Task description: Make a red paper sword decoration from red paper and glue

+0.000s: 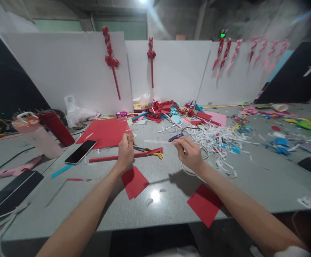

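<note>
My left hand (126, 150) is closed, with a small whitish bit showing at its fingertips; what it grips is too small to make out. In a pinch, my right hand (189, 152) holds one end of a thin white strip (158, 142) that points left towards my left hand. Below my left hand lie red paper squares (134, 182), and another red square (205, 204) lies under my right forearm. A red stick (112, 157) and yellow-handled scissors (158, 155) lie behind and beside my left hand.
A phone (81, 152), a pink bottle (37, 135) and a dark red bottle (56, 127) stand or lie at the left. Shredded white paper (214, 137) is heaped at the right. A large red sheet (106, 132) lies farther back, before white panels (168, 71).
</note>
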`<state>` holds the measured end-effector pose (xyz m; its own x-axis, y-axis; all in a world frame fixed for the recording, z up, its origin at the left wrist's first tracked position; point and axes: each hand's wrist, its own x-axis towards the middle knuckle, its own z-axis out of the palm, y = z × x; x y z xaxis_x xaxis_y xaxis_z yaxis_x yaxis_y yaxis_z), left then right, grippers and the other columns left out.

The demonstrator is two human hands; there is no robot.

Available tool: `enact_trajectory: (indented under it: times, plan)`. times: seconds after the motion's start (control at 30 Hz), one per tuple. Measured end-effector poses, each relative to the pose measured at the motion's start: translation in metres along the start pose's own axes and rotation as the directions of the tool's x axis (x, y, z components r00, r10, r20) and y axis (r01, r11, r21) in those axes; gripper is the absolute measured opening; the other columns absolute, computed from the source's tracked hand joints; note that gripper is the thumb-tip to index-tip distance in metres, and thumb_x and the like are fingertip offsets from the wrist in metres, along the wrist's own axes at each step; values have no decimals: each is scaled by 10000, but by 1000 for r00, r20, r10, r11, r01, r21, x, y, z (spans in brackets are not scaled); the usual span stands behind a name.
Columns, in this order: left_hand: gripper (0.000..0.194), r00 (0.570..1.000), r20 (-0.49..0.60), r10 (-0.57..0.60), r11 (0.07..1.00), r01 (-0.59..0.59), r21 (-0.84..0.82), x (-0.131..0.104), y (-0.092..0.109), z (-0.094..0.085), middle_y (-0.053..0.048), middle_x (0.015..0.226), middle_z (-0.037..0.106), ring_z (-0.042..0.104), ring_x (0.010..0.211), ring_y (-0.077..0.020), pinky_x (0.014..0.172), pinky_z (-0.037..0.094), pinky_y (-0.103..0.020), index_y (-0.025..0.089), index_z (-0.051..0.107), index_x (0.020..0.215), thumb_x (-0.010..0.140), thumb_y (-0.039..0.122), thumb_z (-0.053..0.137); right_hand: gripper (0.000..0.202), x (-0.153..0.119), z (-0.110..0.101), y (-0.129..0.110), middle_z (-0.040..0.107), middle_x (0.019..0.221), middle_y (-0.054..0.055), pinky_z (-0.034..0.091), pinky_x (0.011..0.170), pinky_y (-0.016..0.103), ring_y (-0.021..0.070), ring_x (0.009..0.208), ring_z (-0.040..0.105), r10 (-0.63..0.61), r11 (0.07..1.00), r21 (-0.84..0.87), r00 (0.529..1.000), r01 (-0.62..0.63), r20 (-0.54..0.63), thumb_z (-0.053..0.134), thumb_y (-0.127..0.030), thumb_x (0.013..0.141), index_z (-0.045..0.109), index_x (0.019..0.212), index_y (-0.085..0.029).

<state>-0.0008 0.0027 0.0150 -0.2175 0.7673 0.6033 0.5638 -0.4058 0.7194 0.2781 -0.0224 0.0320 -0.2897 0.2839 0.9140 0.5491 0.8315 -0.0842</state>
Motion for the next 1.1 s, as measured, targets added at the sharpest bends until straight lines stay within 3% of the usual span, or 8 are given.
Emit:
enact_trajectory:
  times: [0.2,0.27,0.37,0.57,0.63,0.77,0.9,1.1]
  plan:
    - [41,951,-306,54,974,17,227,27,-36,-26,-102,974,602,585,978,-246,921,470,-424,174,545,991,983,201,516,111,1,0,-1,700,891,67,526,737,314,190,797,657,20,1000,-14,1000,-20,13,560,-148,1009,648,1021,-215]
    - [323,909,-391,142,943,-5,332,29,-44,-34,-193,1300,517,483,1256,-339,1076,380,-561,159,550,1226,909,96,543,110,1,0,-2,695,892,67,527,744,318,192,801,658,30,999,-15,999,-30,31,555,-155,1013,647,1023,-216]
    - [605,907,-373,194,899,-12,438,27,-48,-36,-213,1527,303,329,1394,-446,1105,287,-692,203,503,1406,826,52,587,110,0,2,-2,693,903,71,532,763,333,201,814,658,43,999,-12,997,-42,60,547,-170,1021,644,1035,-218]
    - [319,979,28,203,897,-198,395,20,-40,-14,-152,1283,540,485,1239,-327,1077,395,-543,194,663,1191,912,130,521,105,1,4,-2,678,926,74,532,800,356,217,851,651,76,997,0,993,-76,89,531,-203,1031,629,1055,-229]
    - [216,939,255,230,889,-309,339,15,-37,-6,-122,1180,607,524,1164,-299,1037,418,-500,199,668,1126,961,234,533,98,3,4,-1,661,940,77,526,814,362,223,873,641,90,996,2,990,-91,104,519,-209,1035,613,1054,-231]
    - [220,770,573,279,856,-470,214,1,-34,4,-87,1083,658,542,1093,-273,988,421,-428,208,673,1051,939,396,651,107,5,3,4,625,967,88,512,827,374,237,896,619,124,992,-5,981,-124,147,475,-201,1041,578,1051,-229]
    - [132,679,698,226,854,-483,192,-6,-36,7,-81,977,682,572,978,-252,872,432,-368,193,665,970,942,321,654,170,3,2,10,618,992,96,506,805,370,242,884,614,172,985,-33,956,-169,239,433,-141,1022,565,1098,-217]
    - [179,695,702,152,897,-395,197,-6,-28,2,-83,980,688,630,866,-216,737,444,-307,198,631,1065,1025,287,481,287,2,3,7,649,1128,115,512,837,341,231,992,645,158,985,-128,878,-112,452,427,-132,1029,586,1261,-194]
